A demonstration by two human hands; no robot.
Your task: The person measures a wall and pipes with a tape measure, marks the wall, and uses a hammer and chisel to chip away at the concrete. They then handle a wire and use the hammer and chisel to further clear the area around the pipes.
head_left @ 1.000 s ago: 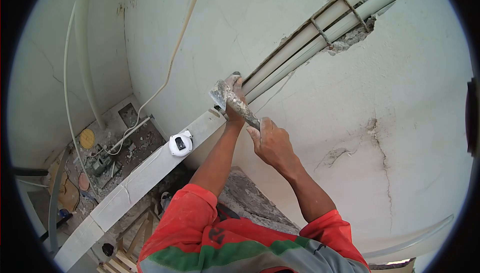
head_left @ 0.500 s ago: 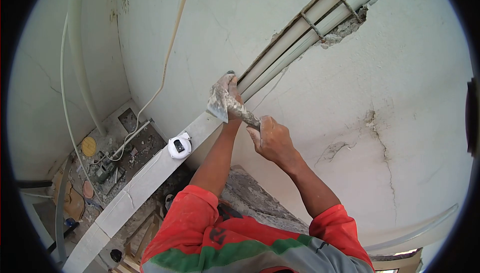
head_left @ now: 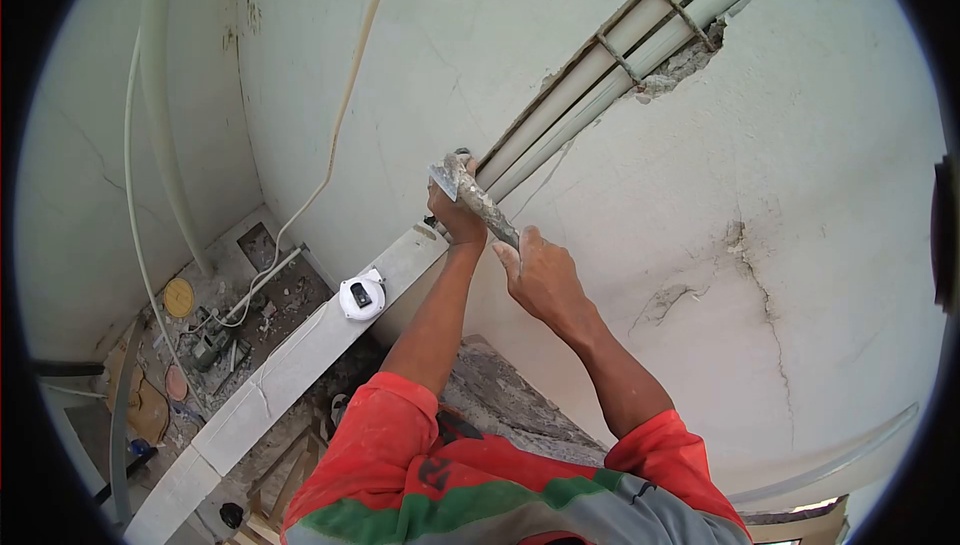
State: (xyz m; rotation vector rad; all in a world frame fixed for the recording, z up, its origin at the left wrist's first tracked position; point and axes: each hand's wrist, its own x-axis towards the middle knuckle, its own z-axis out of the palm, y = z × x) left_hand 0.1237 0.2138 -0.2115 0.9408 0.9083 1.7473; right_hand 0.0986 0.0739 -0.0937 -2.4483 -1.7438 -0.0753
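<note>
My right hand point(head_left: 543, 270) is wrapped round the handle of a worn, plaster-crusted hammer-like tool point(head_left: 478, 201). The tool's head lies over my left hand point(head_left: 458, 213), at the lower end of a chased slot in the wall. My left hand is closed round something mostly hidden, with a small dark tip point(head_left: 462, 152) showing above it. Two pale pipes point(head_left: 590, 85) run up the slot to the upper right, crossed by rusty bars point(head_left: 620, 60).
A white tape measure point(head_left: 361, 295) sits on a pale ledge point(head_left: 290, 360). Rubble, a yellow disc point(head_left: 178, 297) and tools litter the surface at left. A beige cable point(head_left: 345, 95) hangs down the wall. The right wall has a crack point(head_left: 770, 315).
The tool's head has turned and shifted slightly right, showing more of my left hand and wrist. A dark spot at the ledge's upper end now shows beside my left hand.
</note>
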